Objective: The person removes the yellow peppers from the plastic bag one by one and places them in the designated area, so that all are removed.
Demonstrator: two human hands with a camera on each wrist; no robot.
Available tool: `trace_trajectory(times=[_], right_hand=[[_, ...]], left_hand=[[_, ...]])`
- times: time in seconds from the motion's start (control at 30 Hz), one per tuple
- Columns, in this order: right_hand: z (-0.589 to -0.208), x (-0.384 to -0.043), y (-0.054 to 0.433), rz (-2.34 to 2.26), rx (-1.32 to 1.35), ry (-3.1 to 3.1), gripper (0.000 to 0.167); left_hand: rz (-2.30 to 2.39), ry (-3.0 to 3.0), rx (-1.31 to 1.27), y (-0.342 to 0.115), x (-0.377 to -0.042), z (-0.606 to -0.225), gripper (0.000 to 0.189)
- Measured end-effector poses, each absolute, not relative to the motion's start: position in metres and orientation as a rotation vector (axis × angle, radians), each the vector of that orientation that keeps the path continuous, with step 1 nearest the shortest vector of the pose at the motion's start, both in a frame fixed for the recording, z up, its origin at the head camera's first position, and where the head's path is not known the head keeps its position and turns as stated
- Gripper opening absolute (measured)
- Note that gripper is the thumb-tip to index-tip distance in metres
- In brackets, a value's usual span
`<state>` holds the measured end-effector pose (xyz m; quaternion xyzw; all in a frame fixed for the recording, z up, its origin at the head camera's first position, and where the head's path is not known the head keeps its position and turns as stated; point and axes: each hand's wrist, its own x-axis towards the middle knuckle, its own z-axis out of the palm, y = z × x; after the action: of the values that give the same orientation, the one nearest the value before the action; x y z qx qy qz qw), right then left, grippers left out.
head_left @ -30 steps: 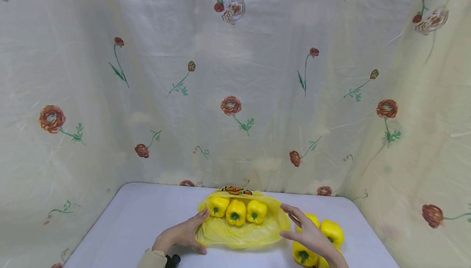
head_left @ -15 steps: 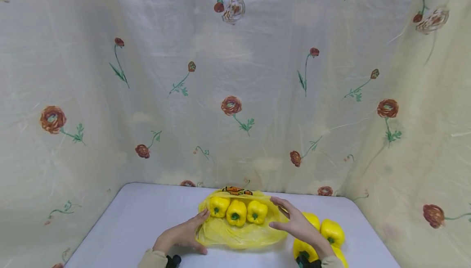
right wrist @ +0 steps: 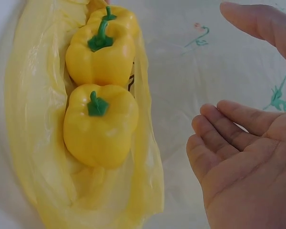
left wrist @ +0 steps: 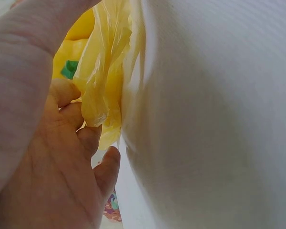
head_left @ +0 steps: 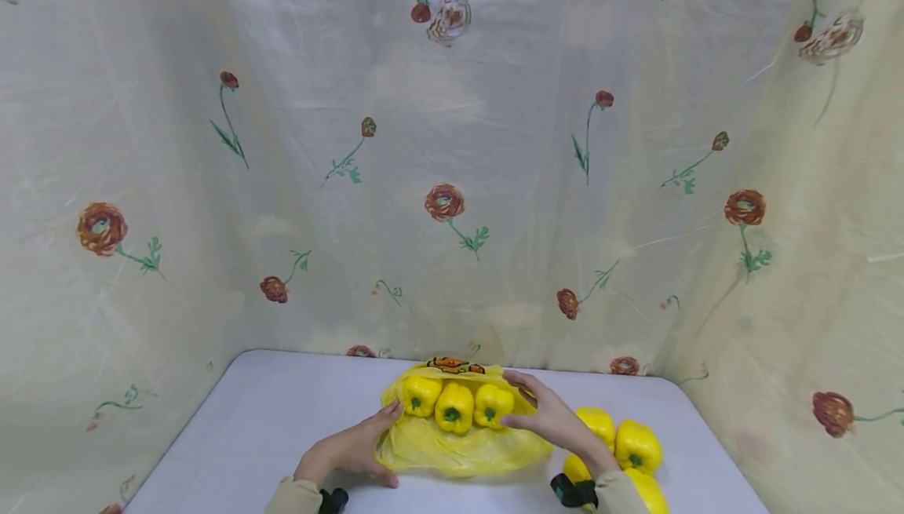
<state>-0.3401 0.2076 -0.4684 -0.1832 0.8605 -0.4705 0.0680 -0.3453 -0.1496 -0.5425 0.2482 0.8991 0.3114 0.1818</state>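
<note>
A thin yellow plastic bag (head_left: 459, 457) lies on the table with its mouth toward me. Three yellow bell peppers sit in a row inside: a left one (head_left: 421, 397), a middle one (head_left: 454, 408) and a right one (head_left: 493, 406). At the bag's left edge my left hand (head_left: 353, 449) is spread, fingers against the plastic; in the left wrist view the bag's edge (left wrist: 105, 81) hangs over its fingertips. My right hand (head_left: 551, 418) hovers by the right pepper, thumb and fingers apart. Nothing is in its grasp in the right wrist view, where a gap separates it from the pepper (right wrist: 100, 126).
Several more yellow bell peppers (head_left: 638, 447) stand grouped on the white table (head_left: 282, 396), right of the bag, partly hidden by my right forearm. Behind the table hangs a flower-patterned curtain (head_left: 508, 263). Dark wrist straps (head_left: 574, 490) show at both sleeves.
My right hand has moved left and slightly away from me, from the bag's right rim to beside the right pepper. The left hand and the bagged peppers have stayed in place.
</note>
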Motion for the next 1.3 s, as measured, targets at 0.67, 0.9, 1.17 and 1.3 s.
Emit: trace_trajectory(times=[0.67,0.9,1.17,1.3], right_hand=[[-0.481,-0.363,0.176,-1.351,-0.623,2.555,0.078],[-0.485,-0.370,0.169,-1.318,-0.622,2.543,0.073],[-0.485,-0.376,0.162,-1.286,-0.644,2.542,0.074],[-0.487,-0.379,0.160,-1.277,-0.641,2.530,0.074]], left_hand=[[0.873,2.551,0.645,-0.149,-0.350,-0.547,0.115],[0.880,2.545,0.660,-0.150,-0.351,-0.549,0.116],[0.872,2.543,0.650,-0.149,-0.349,-0.546,0.114],[0.870,2.546,0.636,-0.149,-0.349,-0.545,0.114]])
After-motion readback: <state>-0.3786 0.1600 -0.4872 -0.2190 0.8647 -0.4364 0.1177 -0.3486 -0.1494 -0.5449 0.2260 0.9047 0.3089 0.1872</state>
